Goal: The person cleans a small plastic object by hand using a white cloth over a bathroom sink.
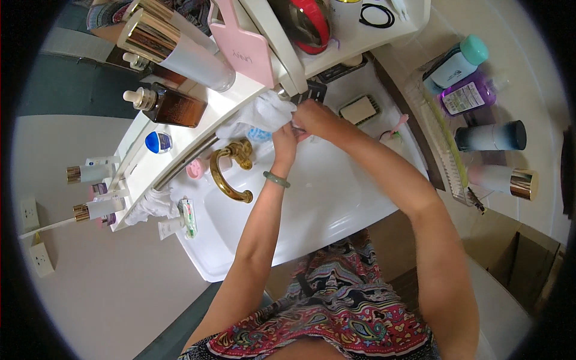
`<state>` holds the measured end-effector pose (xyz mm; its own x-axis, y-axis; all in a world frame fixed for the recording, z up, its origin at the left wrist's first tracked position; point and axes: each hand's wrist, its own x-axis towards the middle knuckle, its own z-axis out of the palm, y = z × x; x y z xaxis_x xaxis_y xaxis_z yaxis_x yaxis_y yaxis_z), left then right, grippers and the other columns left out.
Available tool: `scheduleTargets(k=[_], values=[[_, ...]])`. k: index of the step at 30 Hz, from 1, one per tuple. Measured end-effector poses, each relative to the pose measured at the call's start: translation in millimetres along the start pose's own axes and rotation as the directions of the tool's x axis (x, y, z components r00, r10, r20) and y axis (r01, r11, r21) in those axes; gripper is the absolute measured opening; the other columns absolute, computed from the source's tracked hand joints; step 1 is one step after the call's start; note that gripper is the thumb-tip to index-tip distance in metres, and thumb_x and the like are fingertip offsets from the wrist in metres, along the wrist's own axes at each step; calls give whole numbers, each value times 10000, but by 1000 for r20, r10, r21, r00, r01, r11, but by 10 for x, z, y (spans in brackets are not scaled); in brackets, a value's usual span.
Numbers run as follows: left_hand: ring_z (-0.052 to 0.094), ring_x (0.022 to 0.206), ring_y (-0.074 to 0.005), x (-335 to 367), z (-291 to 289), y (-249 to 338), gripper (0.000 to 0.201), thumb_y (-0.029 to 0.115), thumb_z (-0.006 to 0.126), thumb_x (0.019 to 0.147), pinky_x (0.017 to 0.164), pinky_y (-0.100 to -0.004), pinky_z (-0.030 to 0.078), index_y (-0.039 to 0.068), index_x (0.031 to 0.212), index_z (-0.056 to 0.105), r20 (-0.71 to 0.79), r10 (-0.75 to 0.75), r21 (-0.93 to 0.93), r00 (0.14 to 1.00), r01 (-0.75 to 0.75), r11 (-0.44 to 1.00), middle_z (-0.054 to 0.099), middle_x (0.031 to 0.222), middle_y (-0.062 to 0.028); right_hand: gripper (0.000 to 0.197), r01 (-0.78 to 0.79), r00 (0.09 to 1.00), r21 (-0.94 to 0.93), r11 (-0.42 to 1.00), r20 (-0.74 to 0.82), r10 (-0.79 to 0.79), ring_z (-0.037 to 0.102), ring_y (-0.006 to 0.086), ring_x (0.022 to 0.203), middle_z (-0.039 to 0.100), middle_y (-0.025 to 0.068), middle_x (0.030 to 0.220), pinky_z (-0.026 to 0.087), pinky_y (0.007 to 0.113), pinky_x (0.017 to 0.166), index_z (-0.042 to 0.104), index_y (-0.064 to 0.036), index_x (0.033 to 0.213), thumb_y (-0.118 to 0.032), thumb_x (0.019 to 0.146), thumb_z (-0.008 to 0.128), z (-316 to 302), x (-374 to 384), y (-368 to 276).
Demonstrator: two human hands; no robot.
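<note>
Both my hands meet at the back of the white sink (324,180), below the shelf. My left hand (284,143), with a green bangle at its wrist, touches or nearly touches a hanging white cloth (264,113). My right hand (316,118) lies just right of it, fingers curled. A small pink item (303,135) shows between the hands; its kind is too hidden to tell. Both hands look closed, but what they grip is covered. Beside the left hand is a blue patterned item (259,134). A soap bar (358,110) sits on a dark-edged dish to the right.
A gold faucet (231,171) arches over the basin, left of my forearm. The shelf above bears a brown dropper bottle (177,107), a white bottle (198,63) and a pink paddle-shaped item (243,51). Several bottles, including a purple one (468,96), line the right ledge.
</note>
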<state>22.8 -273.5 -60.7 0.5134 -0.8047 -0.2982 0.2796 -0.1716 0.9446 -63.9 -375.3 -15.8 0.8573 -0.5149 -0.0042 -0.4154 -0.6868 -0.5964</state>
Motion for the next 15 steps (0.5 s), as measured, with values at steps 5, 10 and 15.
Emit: scheduleTargets(k=[5, 10, 15], values=[[630, 697, -194, -6, 151, 12, 349, 224, 277, 987, 582, -299, 565, -54, 1012, 487, -21, -7, 61, 1000, 8, 998, 580, 901, -124, 93, 74, 997, -194, 978, -8, -77, 634, 343, 711, 627, 198, 733, 523, 413, 627, 645, 13, 692, -69, 648, 641, 114, 50, 101], [629, 671, -192, 26, 54, -38, 335, 206, 279, 986, 564, -287, 562, -55, 1011, 487, -31, 18, 90, 999, -15, 996, 584, 851, -122, 66, 40, 996, -280, 959, -64, -60, 633, 321, 755, 631, 178, 729, 473, 418, 708, 657, -23, 685, -61, 645, 620, -44, -89, 15], [636, 695, -209, 4, 170, 21, 329, 204, 287, 985, 582, -298, 573, -69, 1048, 459, -30, 34, 47, 999, -33, 998, 579, 881, -133, 65, 33, 969, -350, 936, -218, -116, 625, 304, 789, 639, 165, 747, 436, 404, 754, 658, -36, 683, -69, 659, 608, 46, 73, 161]])
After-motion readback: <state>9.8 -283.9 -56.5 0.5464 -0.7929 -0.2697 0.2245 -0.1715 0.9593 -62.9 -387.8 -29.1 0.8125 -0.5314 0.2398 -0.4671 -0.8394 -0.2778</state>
